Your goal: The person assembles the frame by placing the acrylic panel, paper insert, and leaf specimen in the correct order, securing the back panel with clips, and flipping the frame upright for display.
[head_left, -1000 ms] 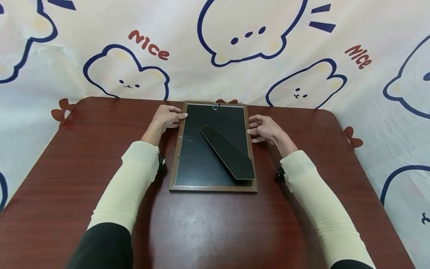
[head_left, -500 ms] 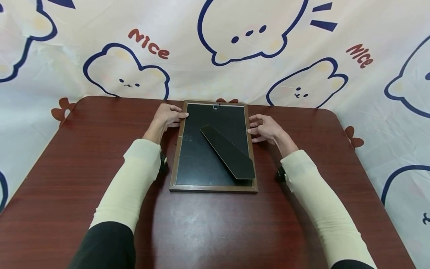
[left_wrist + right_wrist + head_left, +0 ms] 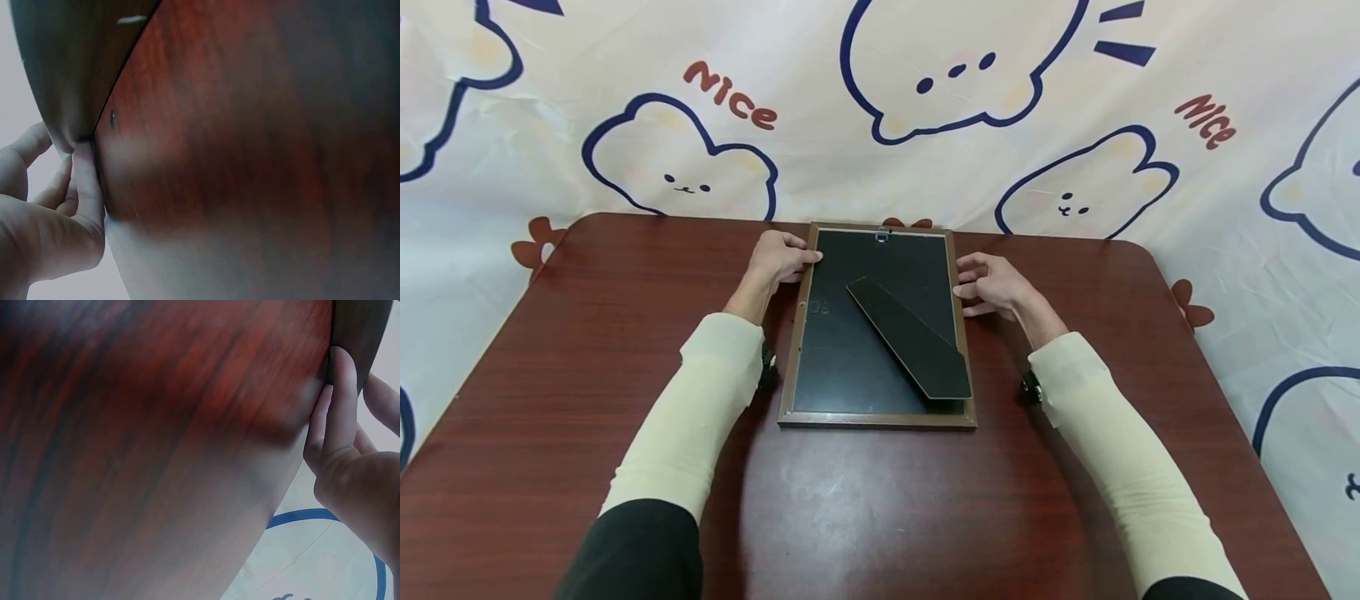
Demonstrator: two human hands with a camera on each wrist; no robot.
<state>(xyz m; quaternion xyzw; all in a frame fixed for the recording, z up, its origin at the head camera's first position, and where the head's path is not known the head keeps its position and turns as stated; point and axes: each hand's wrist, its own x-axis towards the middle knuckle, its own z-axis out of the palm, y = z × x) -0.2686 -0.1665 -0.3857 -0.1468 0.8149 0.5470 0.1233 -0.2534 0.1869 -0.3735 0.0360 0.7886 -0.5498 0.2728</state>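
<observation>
A picture frame (image 3: 842,375) with a brown border lies face down on the table, its black backing board up. A black easel leg (image 3: 917,346) slants across that board, and a small metal hanger (image 3: 882,237) sits at the far border. My left hand (image 3: 777,260) holds the frame's left border near the far corner, thumb over the top and fingers along the side. On the opposite border, a little nearer to me, my right hand (image 3: 996,287) has its thumb and fingers at the edge. Both wrist views show fingertips against the frame's side; its front is hidden underneath.
The reddish-brown wooden table (image 3: 880,517) extends around the frame, which lies by the far edge. Behind and beside the table hangs a pale cloth (image 3: 820,183) printed with cartoon bears. A dark wrist device (image 3: 1030,388) sits at the right cuff.
The left forearm has shifted very slightly to the right. Both hands keep their places at the frame's sides, and the frame and its leg stay where they were.
</observation>
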